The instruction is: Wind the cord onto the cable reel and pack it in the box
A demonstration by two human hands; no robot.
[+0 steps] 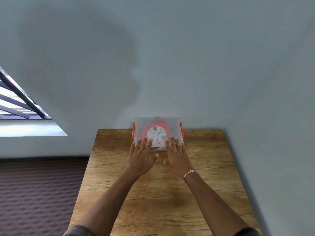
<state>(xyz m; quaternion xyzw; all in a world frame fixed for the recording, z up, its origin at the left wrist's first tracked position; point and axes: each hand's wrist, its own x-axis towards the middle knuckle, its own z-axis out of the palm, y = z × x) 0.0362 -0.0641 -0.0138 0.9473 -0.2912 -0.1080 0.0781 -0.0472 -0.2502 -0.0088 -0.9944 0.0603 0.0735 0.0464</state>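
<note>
A clear plastic box (173,124) with orange side latches stands at the far edge of the wooden table, against the wall. Its clear lid is on. Through the lid I see the orange cable reel (156,132) with its white round face; no loose cord shows. My left hand (140,155) lies flat with fingers spread, the fingertips resting on the near left part of the lid. My right hand (176,155), a pink bracelet at the wrist, lies flat the same way on the near right part. Neither hand grips anything.
The wooden table (153,193) stretches from me to the grey wall (170,57). The wall also runs close along the table's right side. Left of the table lies dark patterned carpet (37,193), and a barred window (18,106) sits at far left.
</note>
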